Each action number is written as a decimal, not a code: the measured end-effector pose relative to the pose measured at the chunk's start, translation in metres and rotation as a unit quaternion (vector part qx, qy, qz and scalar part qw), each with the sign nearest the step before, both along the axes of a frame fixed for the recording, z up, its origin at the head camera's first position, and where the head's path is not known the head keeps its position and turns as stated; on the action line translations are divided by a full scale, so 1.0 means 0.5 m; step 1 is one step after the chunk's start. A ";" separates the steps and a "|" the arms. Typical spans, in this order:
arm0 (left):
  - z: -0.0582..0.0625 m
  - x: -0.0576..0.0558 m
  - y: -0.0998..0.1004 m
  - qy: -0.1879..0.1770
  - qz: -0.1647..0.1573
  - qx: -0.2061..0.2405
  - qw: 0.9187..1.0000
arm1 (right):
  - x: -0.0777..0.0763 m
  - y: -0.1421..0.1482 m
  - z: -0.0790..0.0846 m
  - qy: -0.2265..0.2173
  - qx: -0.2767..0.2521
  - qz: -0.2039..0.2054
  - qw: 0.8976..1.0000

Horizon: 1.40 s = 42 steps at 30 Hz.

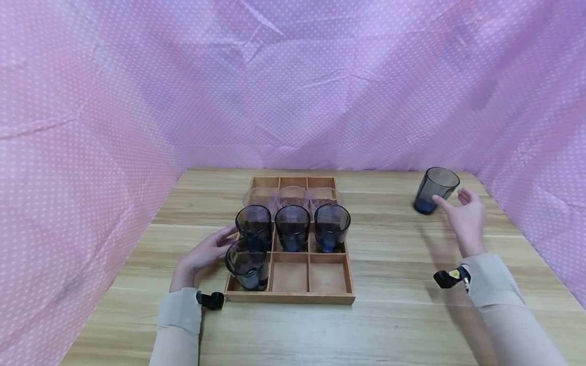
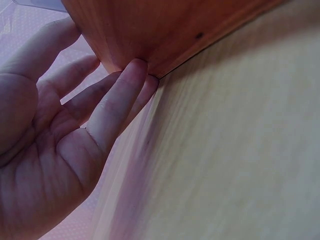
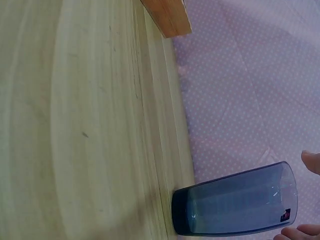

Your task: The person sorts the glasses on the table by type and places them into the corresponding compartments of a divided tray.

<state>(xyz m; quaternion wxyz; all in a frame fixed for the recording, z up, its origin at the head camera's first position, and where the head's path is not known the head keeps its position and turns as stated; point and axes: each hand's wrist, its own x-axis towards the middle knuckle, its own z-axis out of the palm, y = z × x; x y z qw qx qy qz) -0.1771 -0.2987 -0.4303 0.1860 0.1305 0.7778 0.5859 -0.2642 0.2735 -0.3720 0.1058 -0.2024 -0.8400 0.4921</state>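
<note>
My left hand (image 1: 208, 252) rests against the left side of a wooden compartment tray (image 1: 290, 298). In the left wrist view, its fairly straight fingers (image 2: 117, 107) touch the tray's side wall (image 2: 145, 30) near the tabletop. At the right, a smoky dark glass tumbler (image 1: 435, 190) stands apart on the table. My right hand (image 1: 469, 218) is spread beside this tumbler, thumb overlapping its near side in the head view. From the right wrist, the thumb (image 3: 312, 161) and fingers (image 3: 300, 232) show on either side of the tumbler's rim (image 3: 289, 192), with a gap at the thumb.
In the tray, a dark tumbler (image 1: 249, 269) occupies the front-left compartment. Behind it stand three more dark tumblers (image 1: 292, 229) in a row, then three clear glasses (image 1: 293, 195). A pink dotted cloth (image 1: 293, 101) surrounds the wooden table (image 1: 389, 315).
</note>
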 end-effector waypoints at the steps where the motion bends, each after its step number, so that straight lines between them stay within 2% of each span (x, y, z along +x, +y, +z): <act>1: 0.000 0.000 0.000 0.001 0.000 -0.002 1.000 | -0.006 0.002 0.000 -0.001 0.000 0.000 1.000; 10: 0.003 0.001 0.002 0.005 0.009 -0.037 0.999 | -0.045 0.014 -0.003 -0.009 0.014 0.006 1.000; 20: 0.003 -0.002 0.005 0.006 0.003 -0.036 0.999 | -0.072 0.023 -0.017 -0.009 0.048 0.016 0.999; 27: 0.005 -0.002 0.007 0.007 0.003 -0.032 0.999 | -0.089 0.026 -0.031 0.009 0.075 -0.017 0.997; 32: 0.005 -0.001 0.005 0.005 0.004 -0.028 1.000 | -0.086 0.028 -0.038 0.019 0.090 -0.029 0.995; 42: 0.007 0.004 0.002 0.007 0.013 -0.037 0.999 | -0.045 0.011 -0.026 0.025 0.124 0.013 0.992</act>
